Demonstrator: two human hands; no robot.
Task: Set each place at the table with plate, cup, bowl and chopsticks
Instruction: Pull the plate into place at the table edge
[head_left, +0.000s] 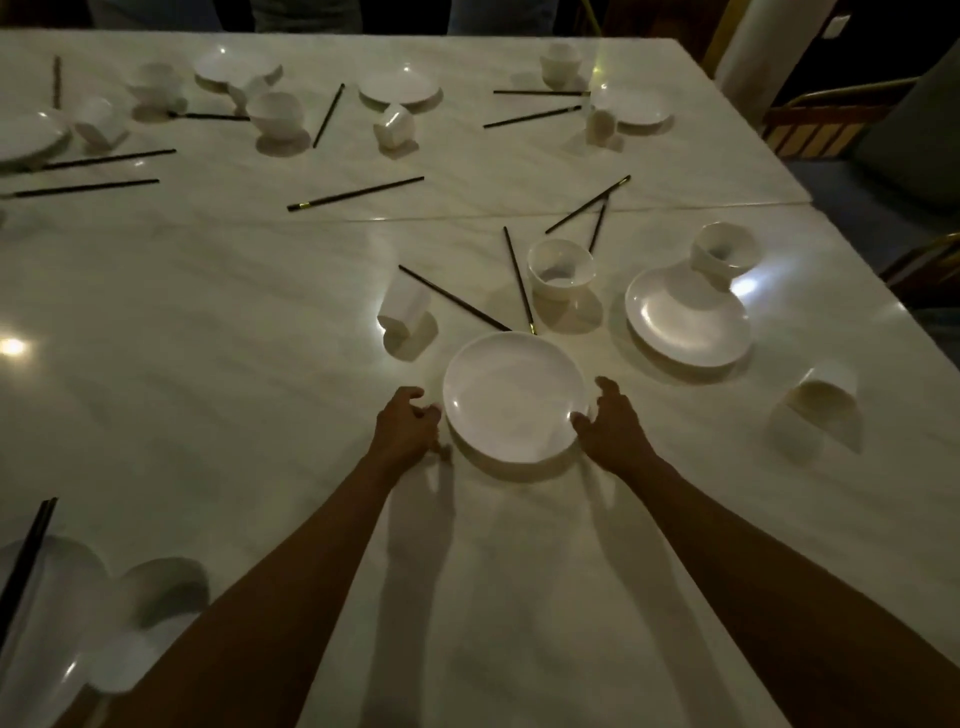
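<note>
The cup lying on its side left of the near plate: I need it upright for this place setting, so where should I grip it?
Take the cup around its side wall, from above or from the left with the left hand. It lies tipped over, so its wall is exposed, and a chopstick lies close along its right side.

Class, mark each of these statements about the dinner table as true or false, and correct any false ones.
1. Both hands flank the nearest plate. True.
2. The left hand holds chopsticks. False: it holds none; it is at the plate's rim.
3. A bowl rests against the far edge of the right-hand plate. True.
4. The cup left of the crossed chopsticks stands upright. False: it is tipped.
5. The right hand is lifting a bowl. False: it is beside the nearest plate.
</note>
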